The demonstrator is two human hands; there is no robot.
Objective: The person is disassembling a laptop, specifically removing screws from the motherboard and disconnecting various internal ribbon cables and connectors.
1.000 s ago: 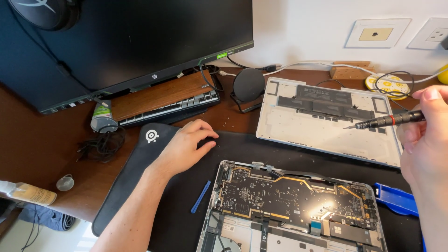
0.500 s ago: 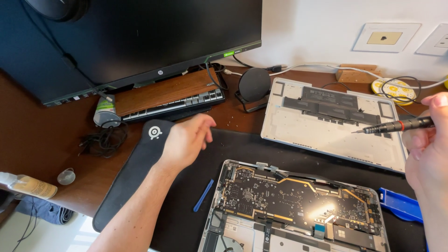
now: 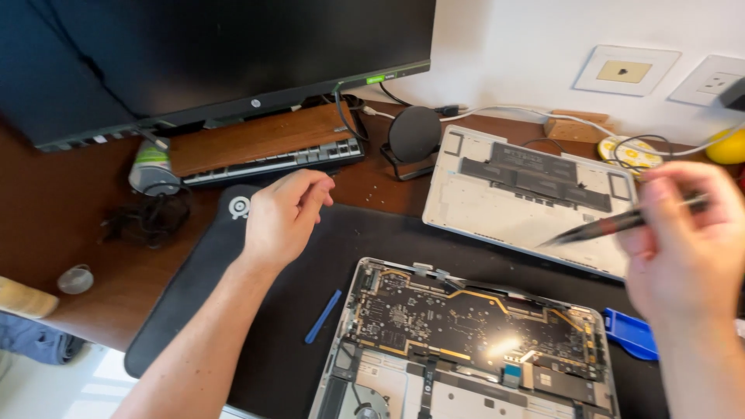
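Note:
An opened laptop [image 3: 466, 341] lies at the bottom centre on a black mat [image 3: 365, 233], its black circuit board exposed. My right hand [image 3: 683, 248] is shut on a dark screwdriver [image 3: 597, 229], tip pointing left over the removed silver bottom cover [image 3: 520, 202]. My left hand [image 3: 283, 213] hovers above the mat's upper left, fingers loosely curled and pinched together; anything between them is too small to see. Tiny screws [image 3: 375, 188] lie on the wood just right of that hand.
A dark monitor [image 3: 209, 54] stands at the back, with a keyboard [image 3: 272, 159] under a wooden shelf. A round black disc [image 3: 414, 133], a blue pry stick [image 3: 323, 316], a blue plastic tool [image 3: 632, 334], tangled black cable [image 3: 147, 217], white cables and wall sockets surround the work.
My left hand has lifted off the mat and moved right towards the screws. My right hand swung the screwdriver left and down, with motion blur. The camera view shifted slightly.

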